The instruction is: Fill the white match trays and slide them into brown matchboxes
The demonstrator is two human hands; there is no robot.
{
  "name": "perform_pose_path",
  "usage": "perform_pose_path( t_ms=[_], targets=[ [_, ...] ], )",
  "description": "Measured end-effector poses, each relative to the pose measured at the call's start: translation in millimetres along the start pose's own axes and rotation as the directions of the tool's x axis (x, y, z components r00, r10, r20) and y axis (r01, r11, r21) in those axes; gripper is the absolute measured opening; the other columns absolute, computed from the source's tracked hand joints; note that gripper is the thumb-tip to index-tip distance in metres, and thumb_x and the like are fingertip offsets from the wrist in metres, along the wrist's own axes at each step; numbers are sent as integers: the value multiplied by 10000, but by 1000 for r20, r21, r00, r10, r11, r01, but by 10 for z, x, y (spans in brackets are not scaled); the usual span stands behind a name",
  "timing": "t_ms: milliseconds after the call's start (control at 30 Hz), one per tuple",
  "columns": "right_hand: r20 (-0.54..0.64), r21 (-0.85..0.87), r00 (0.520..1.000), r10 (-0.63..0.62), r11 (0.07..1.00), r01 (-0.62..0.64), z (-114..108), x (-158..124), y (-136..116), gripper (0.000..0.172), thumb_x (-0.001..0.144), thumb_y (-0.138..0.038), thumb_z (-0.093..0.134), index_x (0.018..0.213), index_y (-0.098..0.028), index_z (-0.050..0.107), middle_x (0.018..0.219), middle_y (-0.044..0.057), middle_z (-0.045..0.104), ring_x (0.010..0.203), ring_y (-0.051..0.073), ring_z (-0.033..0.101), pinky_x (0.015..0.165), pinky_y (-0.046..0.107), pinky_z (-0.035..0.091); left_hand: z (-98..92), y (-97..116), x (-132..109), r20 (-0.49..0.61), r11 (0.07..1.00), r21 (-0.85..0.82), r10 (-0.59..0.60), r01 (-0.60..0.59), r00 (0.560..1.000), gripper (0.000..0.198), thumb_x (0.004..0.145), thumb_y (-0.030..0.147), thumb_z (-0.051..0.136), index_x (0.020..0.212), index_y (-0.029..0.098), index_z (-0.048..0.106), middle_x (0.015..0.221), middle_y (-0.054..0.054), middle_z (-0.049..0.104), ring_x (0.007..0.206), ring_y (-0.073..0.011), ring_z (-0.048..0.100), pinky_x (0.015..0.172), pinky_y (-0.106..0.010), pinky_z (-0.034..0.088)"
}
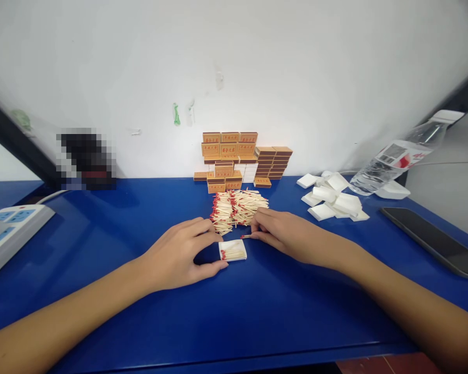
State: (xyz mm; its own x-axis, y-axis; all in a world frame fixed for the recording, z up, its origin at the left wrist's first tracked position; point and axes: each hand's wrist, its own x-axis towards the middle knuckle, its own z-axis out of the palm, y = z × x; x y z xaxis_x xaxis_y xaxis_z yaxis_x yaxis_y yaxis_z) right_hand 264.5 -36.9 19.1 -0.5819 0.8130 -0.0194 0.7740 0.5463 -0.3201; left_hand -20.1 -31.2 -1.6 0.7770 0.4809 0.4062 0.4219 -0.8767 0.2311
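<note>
A small white matchbox tray (239, 242) lies on the blue table, with a row of red-headed matches (234, 254) along its near side. My left hand (183, 254) holds the tray's left end, thumb at the near corner and index finger at the far one. Just beyond the tray's right corner, my right hand (283, 231) pinches a few matches (246, 236), their red heads pointing left; how many is hidden by the fingers. Behind both hands is a large heap of loose matches (237, 208), which the right fingers border.
Orange matchboxes (229, 150) are stacked against the wall behind the heap. To the right lie a pile of white trays (335, 195), a tilted water bottle (398, 156) and a black phone (432, 239). A power strip (19, 228) sits at the left on the blue table (234, 311).
</note>
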Motion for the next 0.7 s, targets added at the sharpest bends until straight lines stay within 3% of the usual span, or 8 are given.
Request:
perform_pose_path(
  t_ms=[167,533,700],
  targets=[
    [-50,25,998,-30,999,31,12,-19,-90,145,1074,-288,528,974,-195,577,1031,71,672,843,198,622,725,324,455,4,-4,6,8,1000,4,-2,2,1000,272,957,385,711,1125,172,728,1022,-80,698,907,-221,663,780,-359,558],
    [6,-9,999,-44,999,44,72,-14,-22,152,1081,-258,512,953,-193,562,1007,69,657,788,180,594,700,311,434,15,-2,-2,5,1000,2,0,0,1000,279,966,404,697,1122,174,725,1017,-75,695,903,-218,659,781,-362,556],
    [-30,-32,999,-29,999,28,38,-35,-12,162,1090,-229,477,947,-198,549,1006,70,659,774,182,606,678,306,435,14,0,-1,7,1000,9,-2,2,1000,277,963,402,700,1131,181,722,1034,-79,700,912,-220,667,788,-358,560]
  ],
)
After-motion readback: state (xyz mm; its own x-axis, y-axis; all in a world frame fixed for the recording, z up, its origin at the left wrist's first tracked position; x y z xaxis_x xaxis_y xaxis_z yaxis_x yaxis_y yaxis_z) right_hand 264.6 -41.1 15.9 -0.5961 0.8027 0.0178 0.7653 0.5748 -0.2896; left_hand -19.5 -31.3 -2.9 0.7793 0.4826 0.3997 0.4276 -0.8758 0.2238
